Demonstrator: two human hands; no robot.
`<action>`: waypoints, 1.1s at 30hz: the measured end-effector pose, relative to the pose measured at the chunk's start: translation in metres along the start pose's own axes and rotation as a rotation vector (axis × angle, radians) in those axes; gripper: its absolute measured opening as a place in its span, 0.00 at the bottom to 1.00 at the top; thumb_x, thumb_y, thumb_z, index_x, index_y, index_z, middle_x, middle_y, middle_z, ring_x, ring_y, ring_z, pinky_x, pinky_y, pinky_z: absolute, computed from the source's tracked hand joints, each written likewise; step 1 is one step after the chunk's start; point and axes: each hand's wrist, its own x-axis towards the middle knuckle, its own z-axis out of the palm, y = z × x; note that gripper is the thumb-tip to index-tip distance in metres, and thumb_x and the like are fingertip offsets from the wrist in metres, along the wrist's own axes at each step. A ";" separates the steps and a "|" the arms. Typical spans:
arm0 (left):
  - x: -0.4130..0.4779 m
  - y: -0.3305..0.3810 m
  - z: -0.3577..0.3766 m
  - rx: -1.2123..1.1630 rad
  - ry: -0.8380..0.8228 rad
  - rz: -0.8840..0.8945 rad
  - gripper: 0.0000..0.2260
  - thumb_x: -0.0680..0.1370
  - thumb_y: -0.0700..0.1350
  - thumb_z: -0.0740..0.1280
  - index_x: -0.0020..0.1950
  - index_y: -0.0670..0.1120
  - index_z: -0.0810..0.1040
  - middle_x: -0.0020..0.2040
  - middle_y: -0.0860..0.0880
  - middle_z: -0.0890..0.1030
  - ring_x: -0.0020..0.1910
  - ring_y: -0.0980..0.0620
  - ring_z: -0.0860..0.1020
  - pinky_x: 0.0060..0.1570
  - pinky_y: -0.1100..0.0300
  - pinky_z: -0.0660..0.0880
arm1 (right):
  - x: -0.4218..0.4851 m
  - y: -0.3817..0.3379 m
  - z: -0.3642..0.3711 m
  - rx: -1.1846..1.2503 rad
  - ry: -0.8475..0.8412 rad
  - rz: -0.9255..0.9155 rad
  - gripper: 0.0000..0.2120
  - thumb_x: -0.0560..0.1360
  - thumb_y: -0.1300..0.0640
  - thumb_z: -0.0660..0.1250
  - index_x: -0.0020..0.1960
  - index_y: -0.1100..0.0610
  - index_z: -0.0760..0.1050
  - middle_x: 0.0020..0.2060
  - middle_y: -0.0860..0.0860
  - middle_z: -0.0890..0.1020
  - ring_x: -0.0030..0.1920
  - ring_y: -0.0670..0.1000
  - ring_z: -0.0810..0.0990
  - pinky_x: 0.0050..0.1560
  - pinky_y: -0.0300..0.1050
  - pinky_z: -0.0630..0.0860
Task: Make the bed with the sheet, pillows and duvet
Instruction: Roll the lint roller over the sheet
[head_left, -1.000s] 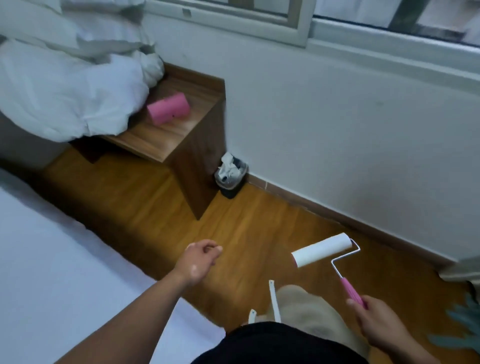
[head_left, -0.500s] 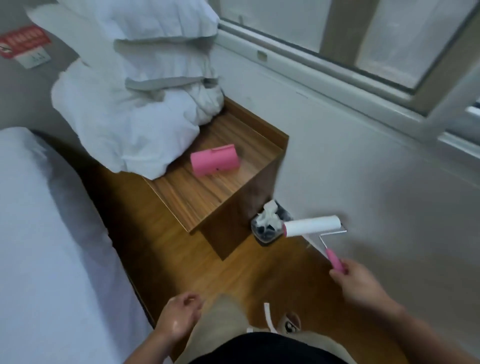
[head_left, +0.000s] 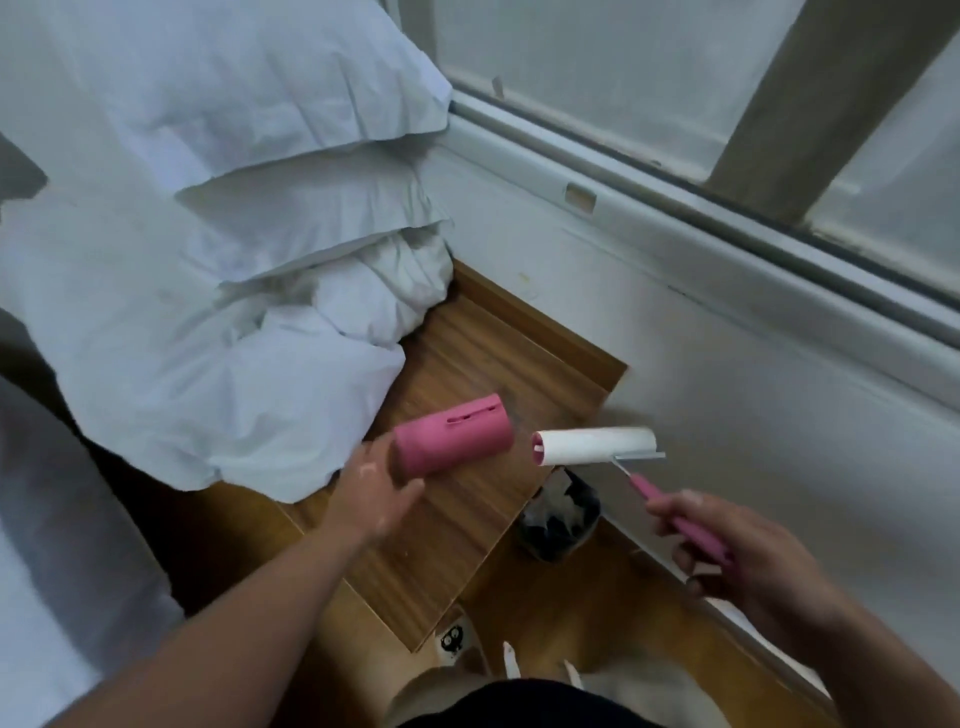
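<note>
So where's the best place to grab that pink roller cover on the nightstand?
Wrap the closed left end of the pink cover, coming from its left as the left hand does. It lies on its side on the nightstand, open end facing the lint roller, so that end stays clear.

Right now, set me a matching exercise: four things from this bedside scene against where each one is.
Things:
1. pink cover
2. lint roller
3. pillows
4. small bin

Places:
A. on the floor beside the nightstand
B. stacked on the crumpled duvet
C. gripped by the left hand
D. held by its handle in the right hand

Pairs: 1-C, 2-D, 3-B, 4-A
</note>
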 end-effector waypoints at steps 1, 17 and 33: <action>0.020 -0.001 -0.003 0.063 -0.016 0.032 0.38 0.73 0.59 0.73 0.77 0.48 0.63 0.69 0.43 0.70 0.67 0.42 0.71 0.66 0.48 0.70 | 0.001 -0.008 0.002 -0.021 -0.046 -0.026 0.20 0.68 0.44 0.74 0.54 0.57 0.83 0.45 0.55 0.80 0.38 0.52 0.75 0.35 0.46 0.72; 0.033 -0.020 0.036 -0.002 -0.053 0.079 0.40 0.68 0.54 0.79 0.75 0.46 0.67 0.69 0.48 0.70 0.66 0.49 0.72 0.67 0.54 0.72 | 0.105 -0.075 0.021 -1.157 -0.025 -0.297 0.08 0.81 0.49 0.63 0.50 0.34 0.74 0.38 0.41 0.80 0.39 0.41 0.78 0.38 0.33 0.71; 0.009 -0.004 0.066 -0.030 -0.046 0.108 0.40 0.70 0.57 0.76 0.77 0.49 0.65 0.71 0.49 0.69 0.68 0.50 0.69 0.69 0.56 0.69 | 0.172 -0.067 0.102 -1.281 -0.584 -0.381 0.05 0.82 0.48 0.60 0.52 0.39 0.74 0.45 0.40 0.79 0.43 0.42 0.78 0.42 0.36 0.72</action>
